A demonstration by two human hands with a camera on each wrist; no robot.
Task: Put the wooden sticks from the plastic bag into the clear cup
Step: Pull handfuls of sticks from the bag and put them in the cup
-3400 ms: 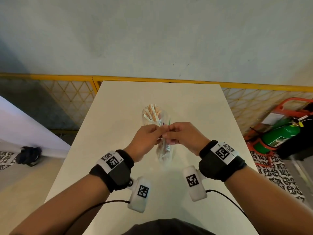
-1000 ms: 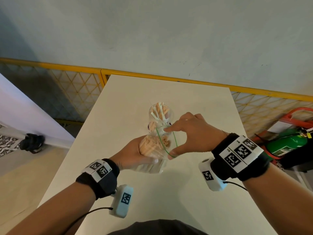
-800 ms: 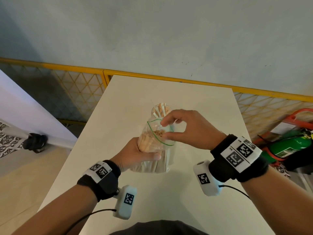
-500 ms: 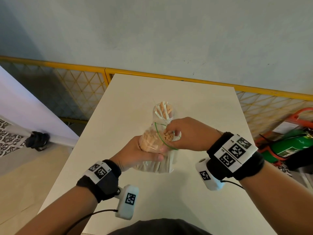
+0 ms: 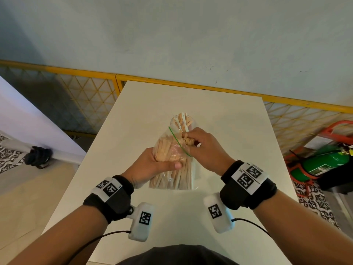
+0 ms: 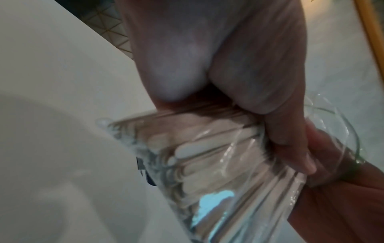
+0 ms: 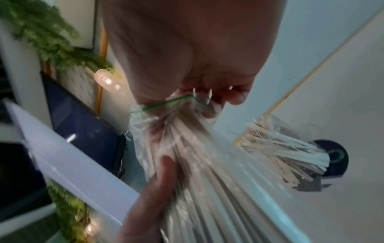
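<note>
White table (image 5: 219, 115) against yellow mesh railing (image 5: 86, 88), pale wall (image 5: 172, 35).

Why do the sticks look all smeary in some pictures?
Right wrist view: the plastic bag and its wooden sticks streak with motion blur, and the clear cup is soft too. Left wrist view: dim, close and out of focus, with bluish glare on the bag. Head view: sharp and evenly lit, though its edges bend.

Left hand (image 5: 152, 165) curls in a firm grip; right hand (image 5: 204, 150) pinches, fingers bunched, both raised close together.
</note>
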